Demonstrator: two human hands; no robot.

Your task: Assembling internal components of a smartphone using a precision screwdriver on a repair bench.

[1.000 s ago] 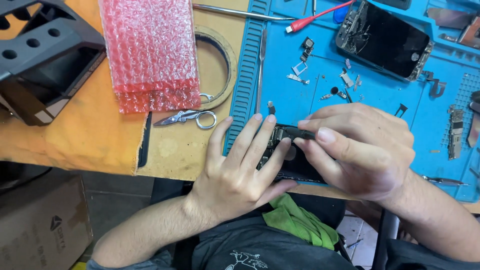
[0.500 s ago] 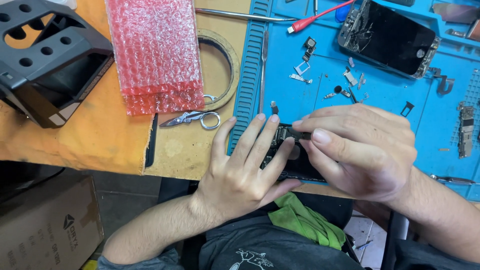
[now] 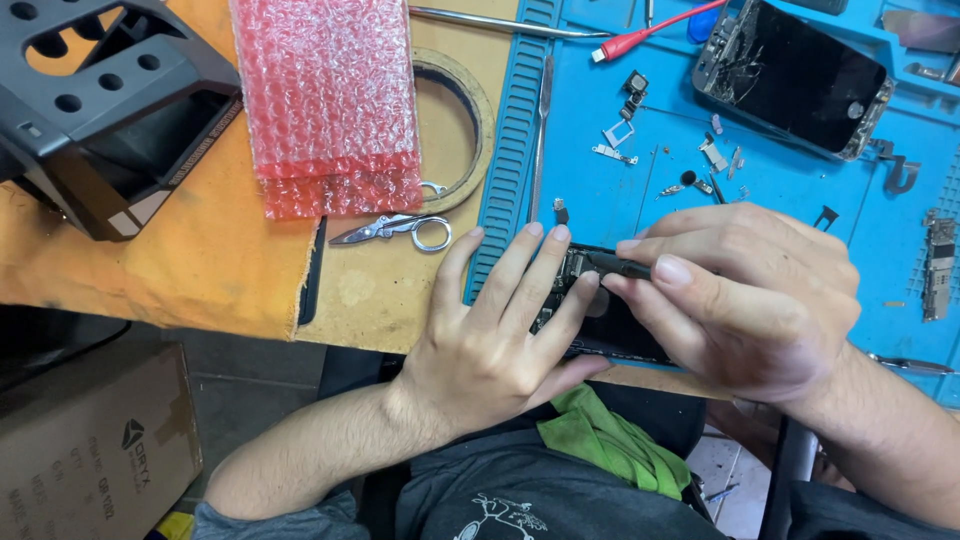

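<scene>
Your left hand (image 3: 480, 345) pins the opened phone body (image 3: 600, 310) flat at the blue mat's (image 3: 800, 200) near edge, right hand (image 3: 745, 295) fingers clamped on a dark tool (image 3: 615, 266); small removed parts (image 3: 615, 140) lie loose, internals remain inside.

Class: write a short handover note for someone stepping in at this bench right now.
Left hand: fingers flat on the opened phone, pinning it at the blue mat's near edge.
Right hand: pinching a thin dark tool, tip at the phone's insides.
Done: phone is open; small parts and a cracked screen lie on the mat.
Left: work inside the phone is unfinished.
</scene>
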